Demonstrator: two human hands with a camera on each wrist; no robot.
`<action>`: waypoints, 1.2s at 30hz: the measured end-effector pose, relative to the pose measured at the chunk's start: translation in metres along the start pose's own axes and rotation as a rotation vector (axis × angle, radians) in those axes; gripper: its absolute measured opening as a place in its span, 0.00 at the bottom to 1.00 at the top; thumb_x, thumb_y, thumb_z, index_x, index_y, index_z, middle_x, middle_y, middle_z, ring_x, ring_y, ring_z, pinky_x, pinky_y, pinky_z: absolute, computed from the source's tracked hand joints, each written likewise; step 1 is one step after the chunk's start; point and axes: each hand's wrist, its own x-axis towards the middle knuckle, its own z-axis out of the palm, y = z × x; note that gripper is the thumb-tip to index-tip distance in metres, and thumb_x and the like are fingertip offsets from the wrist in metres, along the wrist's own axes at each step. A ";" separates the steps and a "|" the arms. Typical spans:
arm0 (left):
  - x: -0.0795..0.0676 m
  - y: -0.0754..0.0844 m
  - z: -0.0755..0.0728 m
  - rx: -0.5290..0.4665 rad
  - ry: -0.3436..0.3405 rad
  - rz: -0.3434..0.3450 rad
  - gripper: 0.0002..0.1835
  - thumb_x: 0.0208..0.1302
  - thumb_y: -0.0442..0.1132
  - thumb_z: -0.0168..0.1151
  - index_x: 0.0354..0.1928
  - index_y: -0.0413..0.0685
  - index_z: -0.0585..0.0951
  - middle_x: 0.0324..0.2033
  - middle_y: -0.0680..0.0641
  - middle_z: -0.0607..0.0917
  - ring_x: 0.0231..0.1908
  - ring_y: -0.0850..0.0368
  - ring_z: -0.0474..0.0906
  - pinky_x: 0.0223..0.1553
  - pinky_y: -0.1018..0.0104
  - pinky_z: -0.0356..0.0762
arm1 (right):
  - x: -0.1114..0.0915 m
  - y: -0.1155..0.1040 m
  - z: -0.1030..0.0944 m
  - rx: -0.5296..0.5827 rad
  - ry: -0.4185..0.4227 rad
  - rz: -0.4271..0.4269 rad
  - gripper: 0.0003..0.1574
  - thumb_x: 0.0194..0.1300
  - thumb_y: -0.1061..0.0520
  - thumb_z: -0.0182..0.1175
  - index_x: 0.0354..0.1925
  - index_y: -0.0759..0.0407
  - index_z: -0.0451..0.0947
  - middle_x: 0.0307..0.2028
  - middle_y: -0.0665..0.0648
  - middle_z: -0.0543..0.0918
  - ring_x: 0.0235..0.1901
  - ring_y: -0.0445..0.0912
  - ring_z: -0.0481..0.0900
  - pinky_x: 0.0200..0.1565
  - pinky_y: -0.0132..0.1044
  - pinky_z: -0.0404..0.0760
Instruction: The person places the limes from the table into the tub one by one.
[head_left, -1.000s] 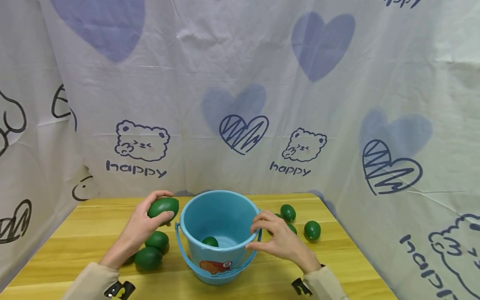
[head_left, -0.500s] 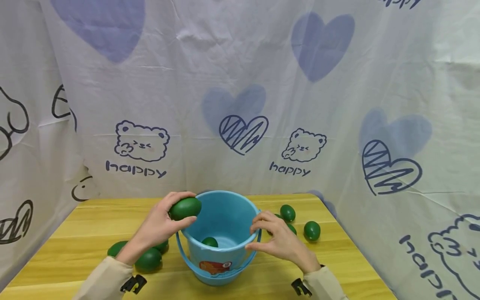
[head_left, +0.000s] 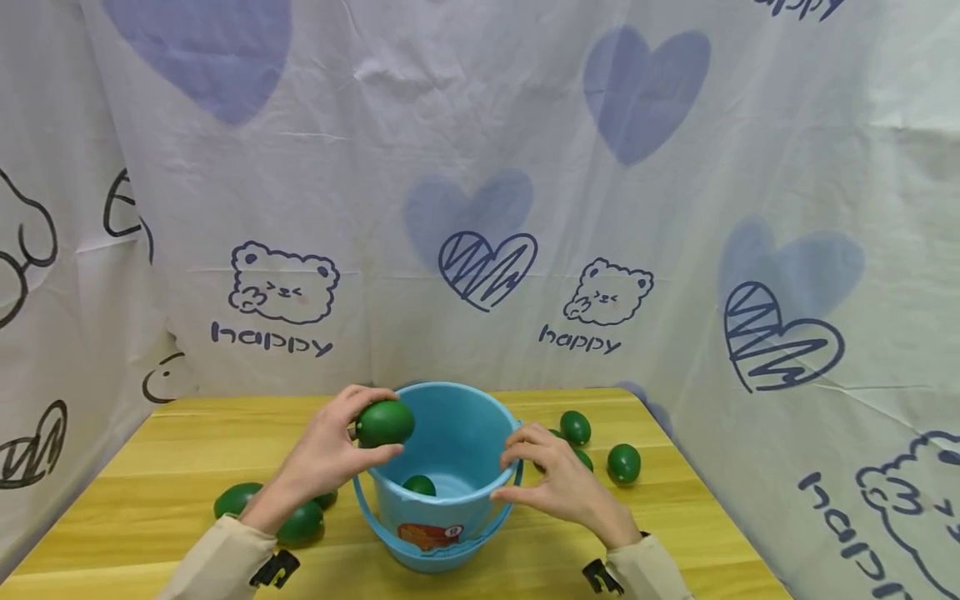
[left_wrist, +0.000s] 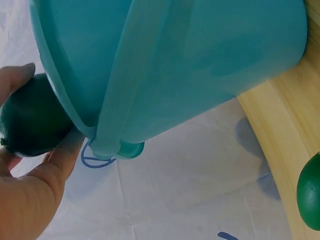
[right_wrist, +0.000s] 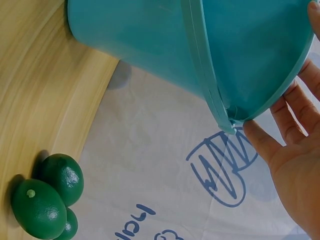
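A light-blue bucket [head_left: 468, 433] stands upright on the table, with a small green fruit [head_left: 420, 485] visible at its bottom. Above the bucket's left rim, my left hand [head_left: 330, 446] grips a glossy, egg-shaped green fruit [head_left: 386, 422] between thumb and fingers. In the left wrist view this held fruit [left_wrist: 35, 117] is right beside the rim. My right hand [head_left: 562, 479] holds the bucket's right rim, thumb towards the front. The right wrist view shows the fingers of that hand [right_wrist: 295, 165] along the rim, near the handle joint. Part of the bucket's inside is hidden.
Several more green fruits [head_left: 302, 525] lie left of the bucket, partly behind my left forearm. Another group [head_left: 575, 427] lies to the right, with one fruit [head_left: 624, 463] apart. The bucket's handle [head_left: 367, 504] hangs down in front. A printed cloth [head_left: 450, 350] encloses the wooden table [head_left: 195, 429].
My left hand has moved right with its green fruit, from beside the bucket to over its left rim. My right hand and the bucket have stayed in place.
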 end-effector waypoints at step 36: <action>0.002 0.000 0.004 0.144 -0.161 0.038 0.31 0.44 0.49 0.73 0.53 0.59 0.72 0.48 0.56 0.76 0.41 0.61 0.73 0.40 0.67 0.76 | -0.001 0.002 0.001 0.000 0.007 0.001 0.16 0.48 0.40 0.67 0.35 0.41 0.75 0.40 0.40 0.73 0.41 0.37 0.69 0.43 0.35 0.75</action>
